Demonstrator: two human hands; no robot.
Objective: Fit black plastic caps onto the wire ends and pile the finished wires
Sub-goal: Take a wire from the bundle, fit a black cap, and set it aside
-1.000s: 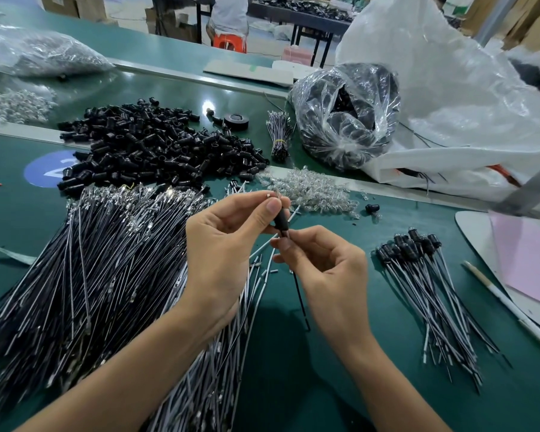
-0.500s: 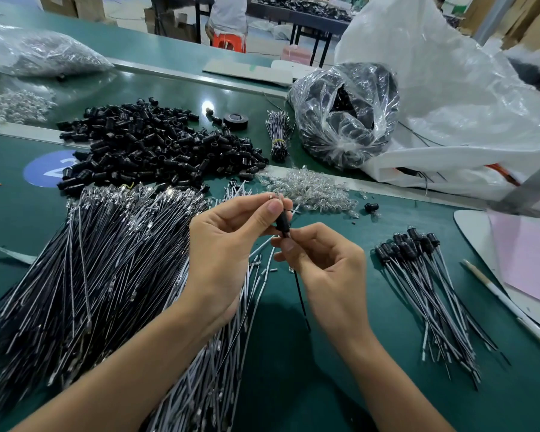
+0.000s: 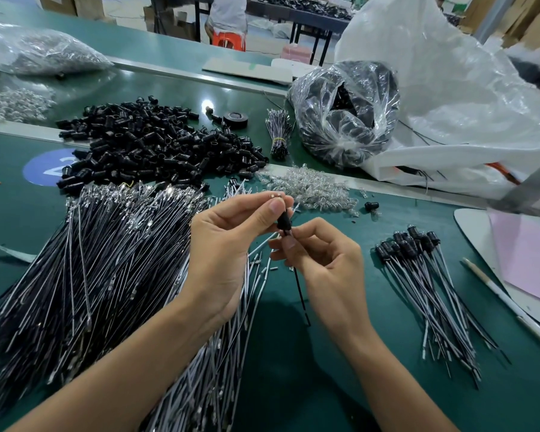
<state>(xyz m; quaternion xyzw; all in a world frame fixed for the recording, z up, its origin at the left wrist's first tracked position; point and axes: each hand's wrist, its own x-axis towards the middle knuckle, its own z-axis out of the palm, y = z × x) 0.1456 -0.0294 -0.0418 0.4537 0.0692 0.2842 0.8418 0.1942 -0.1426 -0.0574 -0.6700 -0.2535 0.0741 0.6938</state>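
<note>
Your left hand (image 3: 228,244) pinches the black cap (image 3: 283,220) between thumb and forefinger, held up over the table (image 3: 293,385). Your right hand (image 3: 328,263) pinches the wire (image 3: 300,291) just under the cap, and the rest of the wire hangs down.

Both parts look very light. The wire is thin and likely to bend, so hold it close to the end. The cap is small, smooth and probably slippery, so grip its sides.

The finished wires (image 3: 418,282) lie to your right, the bare wires (image 3: 91,269) to your left, and the loose caps (image 3: 156,148) beyond them.

The clear bag (image 3: 346,113) holds dark parts, though which parts I cannot tell. The big white bag (image 3: 449,104) hides most of its load. A second clear bag (image 3: 44,54), far left, holds small silvery pieces.
</note>
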